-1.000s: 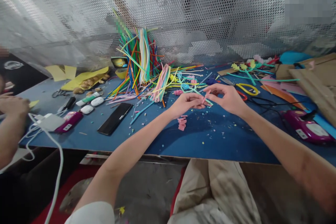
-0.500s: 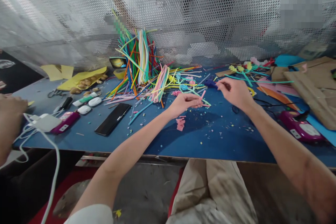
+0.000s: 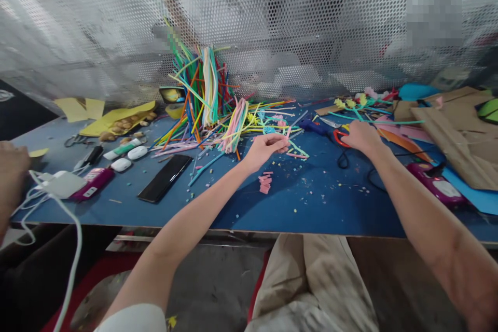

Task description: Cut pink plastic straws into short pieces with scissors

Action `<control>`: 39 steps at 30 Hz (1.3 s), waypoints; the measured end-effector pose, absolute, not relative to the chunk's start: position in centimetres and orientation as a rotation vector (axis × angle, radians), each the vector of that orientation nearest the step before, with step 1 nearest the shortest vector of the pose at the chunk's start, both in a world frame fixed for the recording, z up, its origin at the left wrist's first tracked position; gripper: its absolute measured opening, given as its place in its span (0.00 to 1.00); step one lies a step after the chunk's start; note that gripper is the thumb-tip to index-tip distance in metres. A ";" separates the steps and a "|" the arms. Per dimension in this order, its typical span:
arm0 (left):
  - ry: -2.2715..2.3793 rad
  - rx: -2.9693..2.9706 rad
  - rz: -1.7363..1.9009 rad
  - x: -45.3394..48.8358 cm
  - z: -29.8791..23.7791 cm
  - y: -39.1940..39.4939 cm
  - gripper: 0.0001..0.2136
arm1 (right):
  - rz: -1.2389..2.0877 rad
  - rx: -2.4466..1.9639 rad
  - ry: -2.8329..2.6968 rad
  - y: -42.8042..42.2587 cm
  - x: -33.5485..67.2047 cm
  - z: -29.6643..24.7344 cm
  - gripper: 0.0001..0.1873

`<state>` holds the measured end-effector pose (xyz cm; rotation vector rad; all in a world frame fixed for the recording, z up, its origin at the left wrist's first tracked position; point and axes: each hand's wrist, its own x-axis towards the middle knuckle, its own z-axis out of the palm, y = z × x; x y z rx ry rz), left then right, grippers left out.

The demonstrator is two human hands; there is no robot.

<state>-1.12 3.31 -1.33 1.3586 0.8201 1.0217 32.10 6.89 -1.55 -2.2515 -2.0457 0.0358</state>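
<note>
My left hand (image 3: 265,147) hovers over the blue table (image 3: 303,202), fingers pinched on a short pink pipe-cleaner piece (image 3: 288,133). Just under it lie cut pink bits (image 3: 264,183) and a tangle of coloured pipe cleaners (image 3: 272,127). My right hand (image 3: 360,136) is farther right and rests curled on red-handled scissors (image 3: 339,138) with a blue-handled tool (image 3: 315,126) beside them. A big pile of coloured pipe cleaners (image 3: 204,93) leans against the perforated metal screen (image 3: 272,21).
A black phone (image 3: 165,178), white earbud cases (image 3: 128,155) and a pink gadget (image 3: 91,184) lie at left. Another person's hand (image 3: 11,171) and a white cable (image 3: 68,218) are at far left. A purple glue gun (image 3: 438,184), cardboard (image 3: 462,135) and paper flowers (image 3: 358,104) sit right.
My right hand let go of the pink piece and moved right and away to the scissors. My left hand kept the piece and drifted slightly up.
</note>
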 end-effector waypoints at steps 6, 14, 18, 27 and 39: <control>0.807 1.266 1.068 -1.3 -1.1 3.4 0.19 | -0.080 -2.117 -1.786 5.7 33.2 0.7 0.24; 0.786 1.206 1.151 -1.9 -0.1 3.6 0.17 | 0.598 -1.522 -1.945 2.2 27.3 1.5 0.28; 0.784 1.185 1.159 -2.1 0.3 3.8 0.16 | 0.735 -1.474 -2.100 0.9 24.8 1.4 0.26; 0.811 1.269 1.031 -2.2 0.7 3.3 0.16 | 1.065 -1.310 -2.094 -0.4 22.3 0.2 0.27; 0.876 1.309 0.894 -2.5 1.4 2.9 0.17 | 1.210 -1.228 -2.043 -1.2 21.8 0.3 0.23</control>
